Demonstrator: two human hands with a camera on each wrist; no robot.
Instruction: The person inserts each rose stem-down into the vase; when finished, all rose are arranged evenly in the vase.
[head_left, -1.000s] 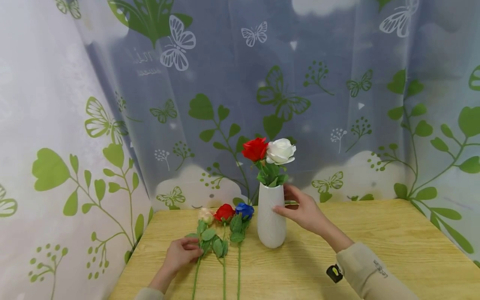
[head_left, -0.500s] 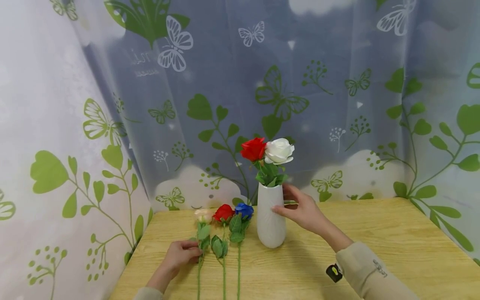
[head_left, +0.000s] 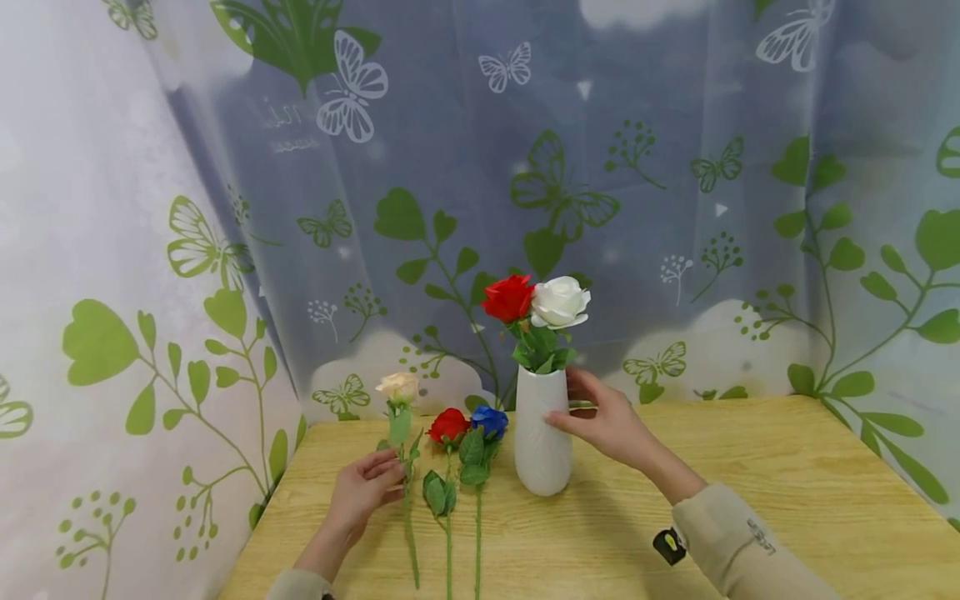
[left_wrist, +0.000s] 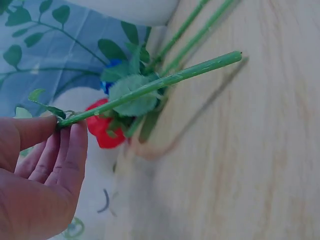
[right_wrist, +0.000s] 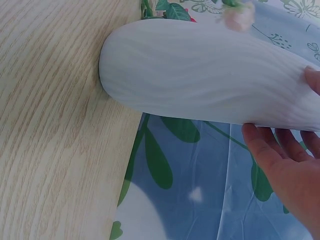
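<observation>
My left hand (head_left: pixel 365 493) pinches the green stem of a pale peach rose (head_left: pixel 398 388) between thumb and fingers. In the left wrist view the rose's stem (left_wrist: pixel 165 82) slants out over the table, its cut end above the wood. My right hand (head_left: pixel 607 419) grips the upper part of a white vase (head_left: pixel 543 442), thumb in front and fingers behind. The vase stands upright, with a red rose (head_left: pixel 508 299) and a white rose (head_left: pixel 560 302) in it. Between the left hand and the vase lie another red rose (head_left: pixel 448 425) and a blue rose (head_left: pixel 489 422).
The wooden table (head_left: pixel 787 483) reaches back to a printed curtain (head_left: pixel 450 125) with butterflies and leaves. A second curtain side (head_left: pixel 97 225) rises along the left. A small black object (head_left: pixel 669 547) sits at the right sleeve cuff.
The left hand has lifted the peach rose off the table, its bloom now higher than the lying roses and tilted up. The right hand and the vase have stayed in place.
</observation>
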